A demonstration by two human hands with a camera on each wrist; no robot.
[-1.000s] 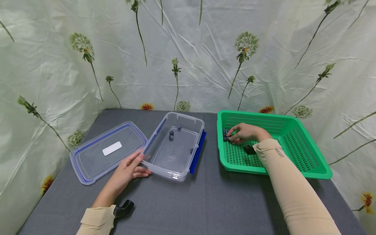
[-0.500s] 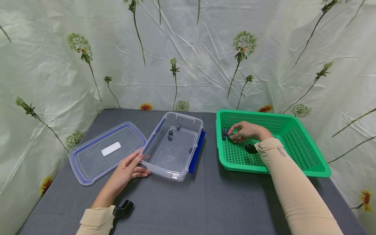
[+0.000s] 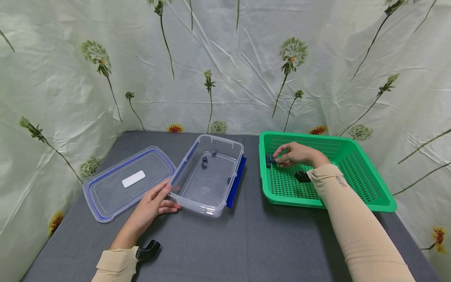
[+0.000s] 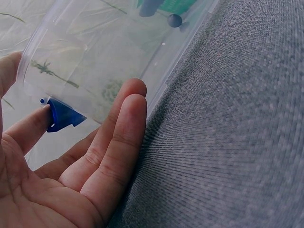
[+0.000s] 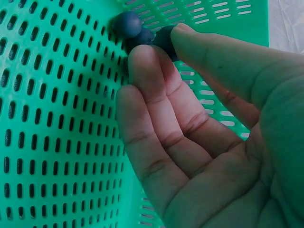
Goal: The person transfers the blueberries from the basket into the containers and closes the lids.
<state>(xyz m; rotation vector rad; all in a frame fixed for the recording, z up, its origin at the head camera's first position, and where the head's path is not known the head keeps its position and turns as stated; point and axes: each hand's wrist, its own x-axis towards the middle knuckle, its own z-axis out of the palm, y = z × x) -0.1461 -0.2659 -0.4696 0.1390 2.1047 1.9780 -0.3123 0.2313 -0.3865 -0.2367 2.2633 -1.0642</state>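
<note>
A clear plastic food container (image 3: 208, 190) stands tilted on the table with several blueberries (image 3: 204, 165) inside. My left hand (image 3: 149, 209) holds its near left corner, thumb at the rim and fingers along the outer wall. In the left wrist view a blue clip (image 4: 64, 116) shows beside the index finger. My right hand (image 3: 297, 154) reaches into a green perforated basket (image 3: 296, 201), at its left end. Thumb and fingertips pinch a dark blueberry (image 5: 165, 43). Other blueberries (image 5: 127, 24) lie right beside it against the basket wall, partly hidden by the fingers.
The container's lid (image 3: 105, 192), blue-sealed with a white label, lies flat to the left. A blue latch flap (image 3: 237, 184) hangs on the container's right side. Grey cloth (image 3: 232, 250) covers the table, and a floral curtain (image 3: 239, 78) stands behind.
My right hand has shifted slightly up and right within the basket, its fingertips closing on a blueberry among the cluster. The left hand and container hold still.
</note>
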